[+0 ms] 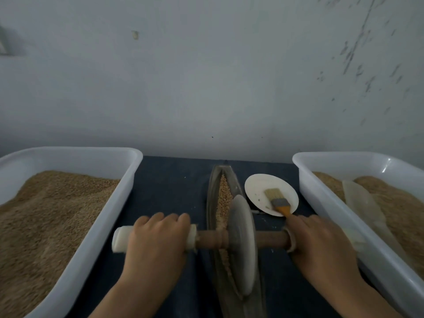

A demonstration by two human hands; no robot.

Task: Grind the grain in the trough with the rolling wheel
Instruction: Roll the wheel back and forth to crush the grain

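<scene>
Mid-grind — I see both hands (158, 237) (321, 244) gripping the axle, wheel (243, 244) in the trough (212, 203); next, roll over the far grain (223, 193) (whole kernels there).

Wheel (243, 244): stands in the trough (212, 203), between the two hands, on an axle (211, 239) running left to right.
Left hand (158, 239): on the axle's left end.
Right hand (321, 244): on the axle's right end.
Grain (223, 193): in the trough, beyond the hands and under the axle.
Plate (257, 187): just beyond the right hand, right of the trough.
Brush (276, 199): on the plate, handle toward the right hand.
Left tub (110, 203): left of the left hand.
Right tub (321, 191): right of the right hand.
Wall (206, 76): behind everything.
</scene>
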